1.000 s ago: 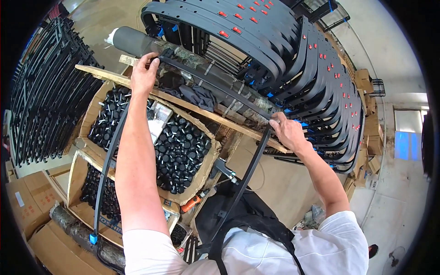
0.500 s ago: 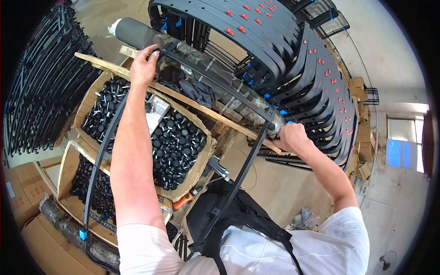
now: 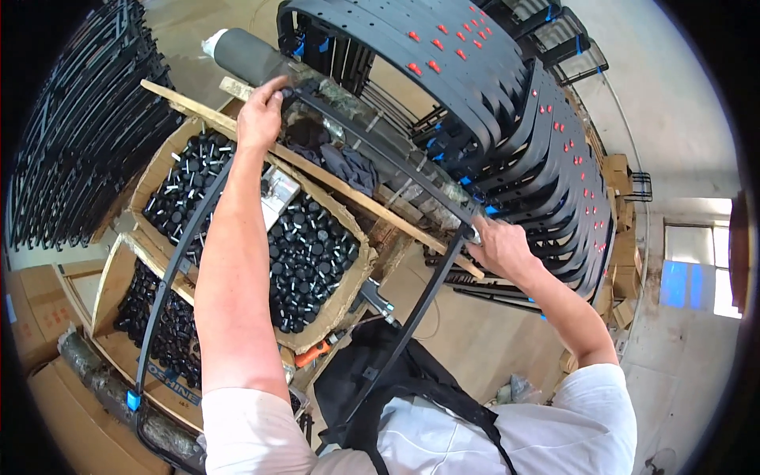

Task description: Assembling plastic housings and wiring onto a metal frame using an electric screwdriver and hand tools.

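A black metal frame (image 3: 372, 142) of square tubing lies across in front of me, its side bars running back toward my body. My left hand (image 3: 260, 119) is at its far left corner, fingertips pinched round a small black screw-in foot (image 3: 287, 93). At the right corner, my right hand (image 3: 507, 249) has its fingers closed in over another foot, which they mostly hide. Below my left forearm, a cardboard box (image 3: 360, 261) holds many black round-headed feet (image 3: 313, 245) with silver threaded studs. A blue clip (image 3: 133, 400) sits on the frame's left bar.
A wooden slat (image 3: 372, 207) and a wrapped roll (image 3: 245, 57) lie under the frame. Curved black frames with red pieces (image 3: 451, 36) stand stacked at far right, more black frames (image 3: 79, 142) at left. An orange-handled tool (image 3: 313, 354) and an air gun (image 3: 376, 299) lie near my body.
My right hand has moved left from beside the right corner onto it, covering the foot there. My left hand stays at the left corner. The whole view has shifted slightly.
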Tool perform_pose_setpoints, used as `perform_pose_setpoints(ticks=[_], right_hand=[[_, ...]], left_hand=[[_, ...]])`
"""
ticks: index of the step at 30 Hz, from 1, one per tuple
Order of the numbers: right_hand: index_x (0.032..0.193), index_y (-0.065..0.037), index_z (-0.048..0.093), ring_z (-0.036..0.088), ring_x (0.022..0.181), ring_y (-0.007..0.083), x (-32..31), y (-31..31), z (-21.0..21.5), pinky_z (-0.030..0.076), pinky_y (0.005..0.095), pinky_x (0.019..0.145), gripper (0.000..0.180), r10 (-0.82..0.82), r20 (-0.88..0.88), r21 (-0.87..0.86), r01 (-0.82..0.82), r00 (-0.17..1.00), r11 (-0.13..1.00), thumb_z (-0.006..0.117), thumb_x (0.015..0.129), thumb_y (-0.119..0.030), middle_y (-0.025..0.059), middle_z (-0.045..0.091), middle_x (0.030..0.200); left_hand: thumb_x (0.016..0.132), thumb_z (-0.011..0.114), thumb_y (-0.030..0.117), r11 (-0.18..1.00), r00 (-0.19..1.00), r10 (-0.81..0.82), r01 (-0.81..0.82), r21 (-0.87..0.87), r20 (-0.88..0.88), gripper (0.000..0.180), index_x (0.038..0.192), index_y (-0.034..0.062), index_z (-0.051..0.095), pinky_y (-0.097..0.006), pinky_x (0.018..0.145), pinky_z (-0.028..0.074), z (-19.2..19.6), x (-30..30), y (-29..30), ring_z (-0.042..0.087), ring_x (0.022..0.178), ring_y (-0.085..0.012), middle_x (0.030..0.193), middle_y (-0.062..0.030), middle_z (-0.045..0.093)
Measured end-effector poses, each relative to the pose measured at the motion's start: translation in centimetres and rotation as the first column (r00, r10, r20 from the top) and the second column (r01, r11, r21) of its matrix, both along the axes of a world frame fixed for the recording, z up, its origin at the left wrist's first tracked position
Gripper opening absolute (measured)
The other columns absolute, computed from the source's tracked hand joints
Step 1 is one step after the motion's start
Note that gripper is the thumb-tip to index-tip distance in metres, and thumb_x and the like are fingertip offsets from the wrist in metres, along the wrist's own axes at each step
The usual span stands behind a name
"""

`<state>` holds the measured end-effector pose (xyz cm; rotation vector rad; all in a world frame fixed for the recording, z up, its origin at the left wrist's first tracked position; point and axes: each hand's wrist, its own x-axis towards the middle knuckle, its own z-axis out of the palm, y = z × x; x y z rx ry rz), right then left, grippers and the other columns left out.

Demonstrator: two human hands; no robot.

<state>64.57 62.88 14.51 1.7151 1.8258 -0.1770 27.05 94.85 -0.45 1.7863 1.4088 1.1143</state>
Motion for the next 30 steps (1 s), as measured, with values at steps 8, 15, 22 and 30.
perform_pose_setpoints(ticks=[8,15,22,30], right_hand=[[0.097,0.001,0.061,0.074,0.07,0.036,-0.6,0.5,-3.1,0.058,0.0461,0.059,0.035,0.095,-0.134,0.173,-0.071,0.986,0.982,0.071,0.095,-0.032,0.0198,0.072,0.079],[0.09,0.001,0.062,0.071,0.058,0.0362,0.4,0.0,-3.5,0.056,0.0455,0.053,0.037,0.08,-0.115,0.257,-0.049,0.99,0.965,0.062,0.102,-0.033,0.0175,0.069,0.065],[0.088,0.001,0.062,0.071,0.059,0.0361,-0.5,-0.3,-3.8,0.056,0.0452,0.052,0.037,0.053,-0.125,0.29,-0.014,0.991,0.957,0.059,0.104,-0.033,0.0185,0.069,0.065],[0.089,0.001,0.062,0.072,0.06,0.0373,-0.5,-0.2,-3.4,0.056,0.0461,0.054,0.038,-0.006,-0.147,0.275,0.047,0.989,0.96,0.057,0.104,-0.034,0.0203,0.07,0.067]], left_hand=[[0.095,0.075,0.041,0.973,0.998,0.053,-0.059,-0.222,-0.035,0.073,0.159,0.0206,0.048,-0.036,0.107,0.051,0.2,0.5,-0.5,0.068,0.124,-0.0226,0.134,-0.0087,0.073],[0.091,0.078,0.046,0.976,0.932,0.09,-0.153,-0.156,-0.352,0.072,0.148,0.0108,0.054,-0.049,0.102,0.052,5.5,-0.2,-0.5,0.069,0.117,-0.0394,0.122,-0.0222,0.073],[0.083,0.079,0.048,0.986,0.912,0.093,-0.139,-0.089,-0.4,0.066,0.129,0.0034,0.065,-0.045,0.106,0.052,5.8,-3.6,-0.3,0.064,0.124,-0.0365,0.13,-0.0202,0.067],[0.096,0.071,0.042,0.747,0.726,0.576,-0.654,-0.118,-0.376,0.046,0.12,0.003,0.068,-0.051,0.094,0.056,6.6,-11.2,-0.1,0.07,0.108,-0.0415,0.12,-0.0231,0.071]])
